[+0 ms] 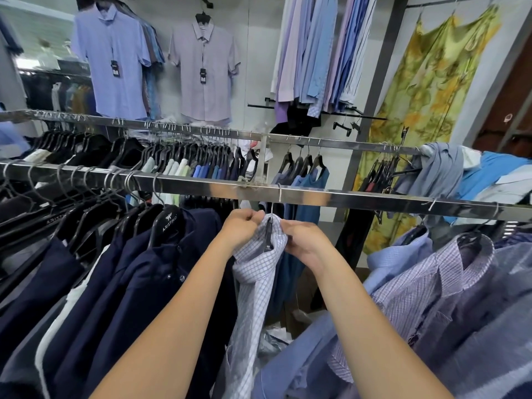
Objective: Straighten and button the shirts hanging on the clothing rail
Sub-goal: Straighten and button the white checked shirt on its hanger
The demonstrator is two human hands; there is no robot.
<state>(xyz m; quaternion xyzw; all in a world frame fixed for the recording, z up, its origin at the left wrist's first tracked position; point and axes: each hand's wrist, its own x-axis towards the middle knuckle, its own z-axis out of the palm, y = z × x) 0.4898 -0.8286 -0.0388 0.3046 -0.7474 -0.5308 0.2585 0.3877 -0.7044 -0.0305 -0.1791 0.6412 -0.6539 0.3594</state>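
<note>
The checked shirt (253, 272) hangs on a black hanger (269, 234) from the near rail (359, 198), centre. Left hand (241, 227) and right hand (305, 239) each close their grip on its collar. Navy shirts (129, 272) hang left, purple shirts (431, 280) right.

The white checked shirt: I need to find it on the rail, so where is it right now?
In the head view, the white checked shirt hangs mid-frame from the near rail, between navy shirts on the left and lilac checked shirts on the right.

Your hands cover the checked shirt (253, 272) collar's closure (buttons unreadable); its hem runs off the bottom edge, and the far left shop interior (43, 56) blurs.
</note>
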